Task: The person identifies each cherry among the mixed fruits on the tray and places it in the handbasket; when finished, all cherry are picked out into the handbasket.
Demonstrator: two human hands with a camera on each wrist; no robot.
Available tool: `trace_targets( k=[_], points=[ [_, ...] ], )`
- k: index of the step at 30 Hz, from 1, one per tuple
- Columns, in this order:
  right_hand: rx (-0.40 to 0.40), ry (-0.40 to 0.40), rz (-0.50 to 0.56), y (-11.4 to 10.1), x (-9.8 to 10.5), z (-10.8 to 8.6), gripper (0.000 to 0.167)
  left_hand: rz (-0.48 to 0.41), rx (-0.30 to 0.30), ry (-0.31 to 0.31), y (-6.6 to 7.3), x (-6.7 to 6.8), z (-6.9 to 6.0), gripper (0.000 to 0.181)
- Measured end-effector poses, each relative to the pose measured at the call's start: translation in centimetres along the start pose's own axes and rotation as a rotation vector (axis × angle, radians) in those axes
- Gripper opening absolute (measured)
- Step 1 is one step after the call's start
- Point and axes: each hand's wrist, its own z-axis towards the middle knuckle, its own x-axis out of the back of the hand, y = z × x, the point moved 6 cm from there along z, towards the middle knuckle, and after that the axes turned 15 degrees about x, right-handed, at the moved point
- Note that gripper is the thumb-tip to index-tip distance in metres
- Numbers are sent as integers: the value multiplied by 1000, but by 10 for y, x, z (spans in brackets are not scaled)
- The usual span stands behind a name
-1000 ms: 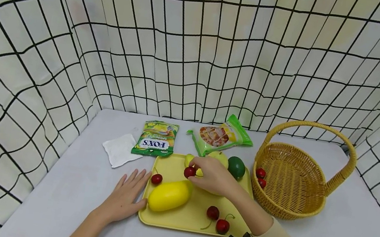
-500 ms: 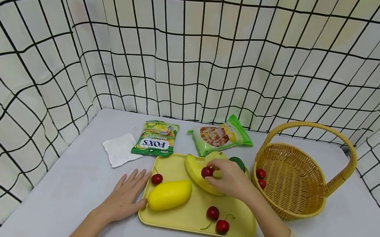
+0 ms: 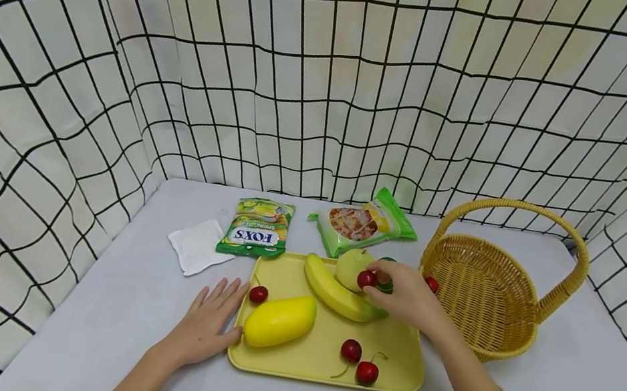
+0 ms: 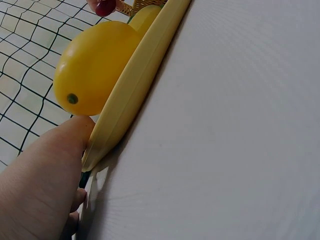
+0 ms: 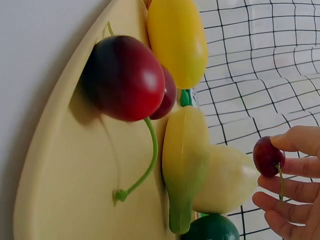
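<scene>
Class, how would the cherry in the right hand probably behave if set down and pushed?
The cherry would probably roll, being round, though its thin stem might turn it off course. Its smooth, glossy skin may make it slippery. Small in the right hand, it is likely light too.

The small round dark-red cherry between finger and thumb (image 5: 266, 159) is looking like smooth, glossy plastic, and the large dark-red cherry with a curling green stem (image 5: 125, 82) is showing bright highlights. The oval yellow fruit (image 3: 279, 322) is wearing a smooth, softly shining skin; the curved yellow banana (image 3: 335, 293) is appearing smooth and duller. The rectangular pale-yellow tray (image 3: 397, 343) is showing a smooth, plastic-like, low-sheen face. The tan woven basket (image 3: 477, 301) is presenting a rough, ribbed, wicker-like weave. The green printed FOX'S bag (image 3: 256, 229) is looking like shiny, crinkled plastic film. The white desk (image 3: 128, 316) is looking matt.
</scene>
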Motion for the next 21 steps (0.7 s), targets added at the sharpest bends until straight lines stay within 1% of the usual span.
trace_targets(
  k=[5, 16, 21],
  points=[
    [13, 35, -7, 5, 6, -6, 28, 0, 2, -3, 0, -1, 0, 73],
    [-8, 72, -10, 14, 22, -16, 28, 4, 15, -18, -2, -2, 1, 73],
    [-59, 86, 9, 22, 30, -24, 30, 12, 12, -19, -2, -2, 0, 74]
  ],
)
